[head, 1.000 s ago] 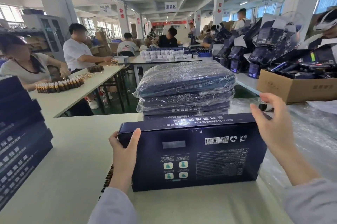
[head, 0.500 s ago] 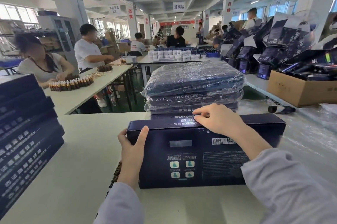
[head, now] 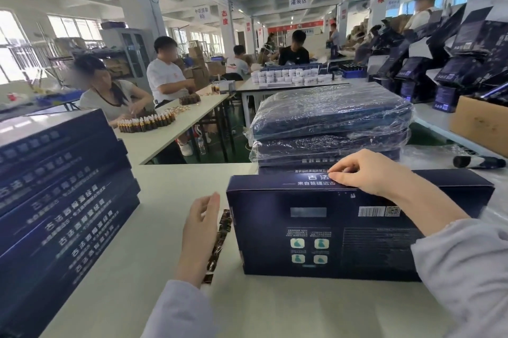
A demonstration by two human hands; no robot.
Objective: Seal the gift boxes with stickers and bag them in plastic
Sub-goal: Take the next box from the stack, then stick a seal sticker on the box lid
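Navy gift box (head: 316,233), printed 古法, stands on edge between your hands: your right hand (head: 365,172) pinches its top edge, your left hand (head: 200,225) lies open just beside it. Plastic-bagged boxes (head: 330,117) are stacked just beyond your right hand.

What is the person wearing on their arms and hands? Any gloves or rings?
No gloves, and no rings or watch that I can see: the left hand and right hand are bare. Both arms wear long, pale grey sleeves, the left sleeve and right sleeve, plain with no markings.
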